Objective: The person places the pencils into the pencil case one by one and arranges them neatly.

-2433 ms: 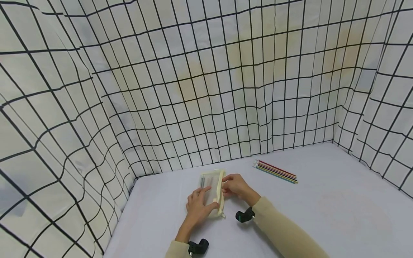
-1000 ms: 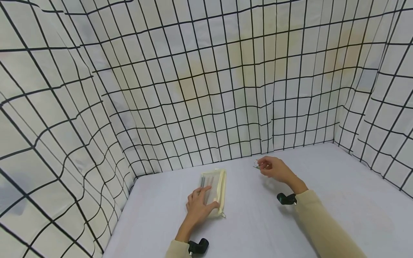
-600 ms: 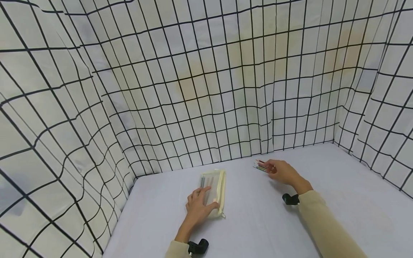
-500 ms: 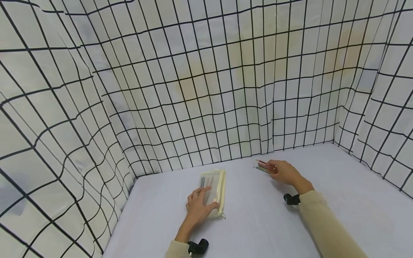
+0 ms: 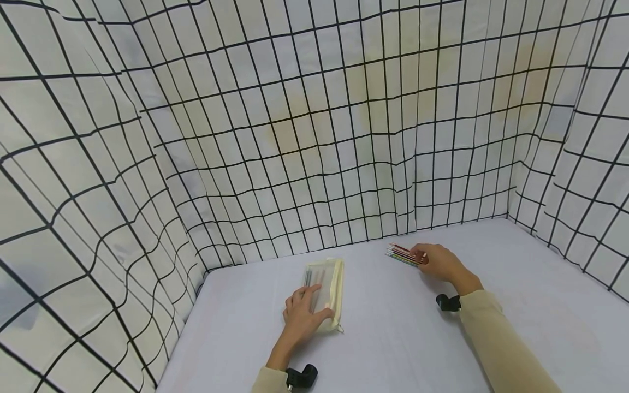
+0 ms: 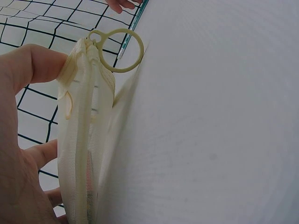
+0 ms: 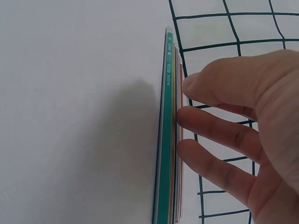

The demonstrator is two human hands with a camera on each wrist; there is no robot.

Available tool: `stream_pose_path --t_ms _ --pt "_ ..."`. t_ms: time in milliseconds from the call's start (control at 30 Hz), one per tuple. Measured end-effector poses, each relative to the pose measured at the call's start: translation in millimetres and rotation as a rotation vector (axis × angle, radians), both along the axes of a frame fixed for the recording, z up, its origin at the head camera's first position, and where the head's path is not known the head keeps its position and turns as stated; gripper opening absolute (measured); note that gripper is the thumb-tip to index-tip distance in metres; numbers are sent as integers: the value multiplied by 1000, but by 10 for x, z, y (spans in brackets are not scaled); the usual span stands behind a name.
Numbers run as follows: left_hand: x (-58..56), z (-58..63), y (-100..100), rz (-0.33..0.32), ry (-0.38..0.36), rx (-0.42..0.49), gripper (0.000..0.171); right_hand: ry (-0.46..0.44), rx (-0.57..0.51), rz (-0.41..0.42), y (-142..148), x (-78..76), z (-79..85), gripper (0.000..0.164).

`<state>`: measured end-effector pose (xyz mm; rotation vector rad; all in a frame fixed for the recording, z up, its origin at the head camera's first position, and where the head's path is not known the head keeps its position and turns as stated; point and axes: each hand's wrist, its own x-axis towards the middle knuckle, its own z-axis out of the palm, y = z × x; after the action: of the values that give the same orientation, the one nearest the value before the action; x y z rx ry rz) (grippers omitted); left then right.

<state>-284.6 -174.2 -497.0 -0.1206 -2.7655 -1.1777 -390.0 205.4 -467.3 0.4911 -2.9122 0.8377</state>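
Mesh pouch (image 5: 327, 293), coloured pencils (image 5: 401, 254) to its right.
Left hand (image 5: 301, 314) rests on pouch, fingers spread; right hand (image 5: 438, 263), right of pouch, fingers parted, at pencils.

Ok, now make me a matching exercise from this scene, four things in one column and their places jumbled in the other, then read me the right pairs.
Things:
1. cream mesh zip pouch
2. pale yellow pull ring
3. slim coloured pencils
4. white cloth with black grid lines

Places:
A. at the pouch's near end
B. hanging behind the white tabletop
C. under the left hand
D. lying at the right hand's fingertips

Pairs: 1-C, 2-A, 3-D, 4-B.
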Motion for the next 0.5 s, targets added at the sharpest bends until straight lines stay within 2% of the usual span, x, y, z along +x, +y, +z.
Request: stream_pose_path --t_ms 500 --pt "4 4 -3 -1 3 -4 78 -10 29 -30 -12 -16 -35 40"
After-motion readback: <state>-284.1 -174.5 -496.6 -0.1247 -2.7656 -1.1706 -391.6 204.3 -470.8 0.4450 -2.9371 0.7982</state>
